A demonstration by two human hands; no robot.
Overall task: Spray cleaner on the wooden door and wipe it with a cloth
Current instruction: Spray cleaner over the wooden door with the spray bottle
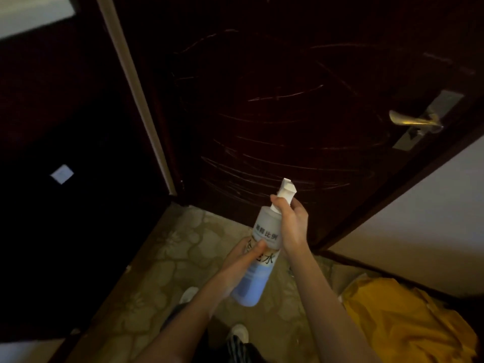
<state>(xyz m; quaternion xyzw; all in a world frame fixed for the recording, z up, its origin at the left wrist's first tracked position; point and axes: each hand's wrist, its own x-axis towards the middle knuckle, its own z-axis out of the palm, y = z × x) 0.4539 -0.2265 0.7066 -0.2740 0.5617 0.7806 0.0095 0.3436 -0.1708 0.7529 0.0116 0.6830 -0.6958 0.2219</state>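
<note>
Evidently the spraying step: at lower centre the left hand (241,265) curls round the body of the spray bottle (265,226), and just right of it the right hand (290,224) wraps the neck under the white spray head (286,189). The bottle's long axis runs from bottom centre up and slightly right, nozzle towards the streaked wooden door (288,100). Next, a trigger squeeze seems called for; the yellow cloth (406,323), lower right, lies apart from both hands.

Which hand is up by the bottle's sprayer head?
The right hand, gripping the neck just under the white sprayer head; the left hand holds the spray bottle lower, around its body.
</note>
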